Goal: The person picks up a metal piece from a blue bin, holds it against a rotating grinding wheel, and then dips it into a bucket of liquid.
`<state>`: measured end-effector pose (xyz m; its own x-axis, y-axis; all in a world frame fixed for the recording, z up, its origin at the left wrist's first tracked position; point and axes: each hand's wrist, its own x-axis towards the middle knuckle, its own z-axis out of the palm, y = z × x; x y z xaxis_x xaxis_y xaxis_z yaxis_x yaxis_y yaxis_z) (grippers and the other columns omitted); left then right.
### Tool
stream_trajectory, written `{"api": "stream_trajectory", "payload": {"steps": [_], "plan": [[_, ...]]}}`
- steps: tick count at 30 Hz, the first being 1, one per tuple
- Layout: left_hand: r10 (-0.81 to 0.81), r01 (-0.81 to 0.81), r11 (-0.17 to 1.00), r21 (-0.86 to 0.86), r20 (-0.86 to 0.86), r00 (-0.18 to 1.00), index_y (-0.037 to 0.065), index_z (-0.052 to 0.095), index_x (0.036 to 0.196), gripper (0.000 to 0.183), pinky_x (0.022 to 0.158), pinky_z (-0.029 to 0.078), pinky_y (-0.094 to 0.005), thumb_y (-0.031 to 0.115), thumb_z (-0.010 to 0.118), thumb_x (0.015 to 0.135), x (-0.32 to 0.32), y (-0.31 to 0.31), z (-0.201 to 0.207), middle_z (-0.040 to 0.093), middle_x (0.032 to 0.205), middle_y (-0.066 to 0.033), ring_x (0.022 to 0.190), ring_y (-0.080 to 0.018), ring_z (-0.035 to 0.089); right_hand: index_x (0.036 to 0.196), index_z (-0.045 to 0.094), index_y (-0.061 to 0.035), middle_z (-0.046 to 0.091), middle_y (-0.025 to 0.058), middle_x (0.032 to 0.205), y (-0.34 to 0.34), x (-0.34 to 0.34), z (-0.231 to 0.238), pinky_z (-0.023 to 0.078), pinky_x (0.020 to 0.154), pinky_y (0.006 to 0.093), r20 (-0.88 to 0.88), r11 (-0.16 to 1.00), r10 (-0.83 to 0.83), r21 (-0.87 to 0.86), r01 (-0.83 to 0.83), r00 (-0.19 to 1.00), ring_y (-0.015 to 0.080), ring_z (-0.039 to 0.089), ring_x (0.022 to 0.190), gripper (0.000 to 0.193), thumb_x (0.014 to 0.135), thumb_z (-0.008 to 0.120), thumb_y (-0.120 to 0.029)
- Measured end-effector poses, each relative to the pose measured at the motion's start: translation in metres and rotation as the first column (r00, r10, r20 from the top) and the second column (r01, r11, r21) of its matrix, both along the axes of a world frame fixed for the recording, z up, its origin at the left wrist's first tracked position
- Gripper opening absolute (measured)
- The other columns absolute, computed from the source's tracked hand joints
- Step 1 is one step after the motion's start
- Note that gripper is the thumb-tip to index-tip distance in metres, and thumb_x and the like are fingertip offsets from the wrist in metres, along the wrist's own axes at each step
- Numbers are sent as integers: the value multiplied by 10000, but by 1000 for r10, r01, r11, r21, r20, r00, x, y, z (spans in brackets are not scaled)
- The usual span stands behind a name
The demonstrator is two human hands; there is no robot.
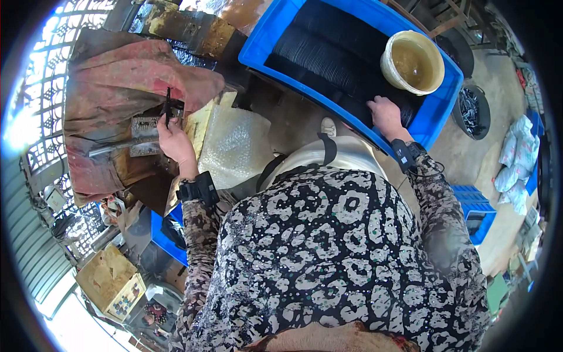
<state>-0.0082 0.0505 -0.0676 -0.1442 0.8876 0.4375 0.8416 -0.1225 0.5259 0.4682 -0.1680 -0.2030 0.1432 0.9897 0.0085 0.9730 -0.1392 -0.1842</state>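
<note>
Raised at the left, my left hand (176,144) is closed on a thin black strip (169,107) that points upward. It is beside a machine draped in red and brown cloth (129,76), near a metal block (145,132) and a metal rod (117,148). My right hand (387,119) reaches into a large blue crate (305,84) with its fingers curled. It rests over rows of tightly packed thin black pieces (319,56). Whether anything is between those fingers is hidden. A cream bucket (384,61) with murky liquid stands in the crate just beyond that hand.
Bubble wrap (234,144) lies between the machine and my lap. A dark tub of metal pieces (471,111) stands on the floor at the right. Farther back are a smaller blue crate (474,205) and pale bags (516,155). A cardboard box (108,276) sits at the lower left.
</note>
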Motion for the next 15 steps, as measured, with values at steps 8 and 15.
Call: {"api": "stream_trajectory", "payload": {"steps": [8,15], "plan": [[37,-38,999,-30,-37,999,44,615,1145,258,747,502,-351,66,544,898,1,-2,3,717,862,-77,794,-249,668,926,683,-93,592,97,851,1,1,-1,525,720,403,-8,998,58,-22,-58,998,294,607,843,224,730,579,-67],[54,-56,998,-25,-93,994,57,617,1150,265,742,504,-371,89,547,897,4,-1,3,724,883,-68,808,-268,674,956,694,-95,605,100,880,-3,-1,-2,537,740,399,-41,997,60,-45,-62,997,290,615,864,264,718,600,-34]]}}
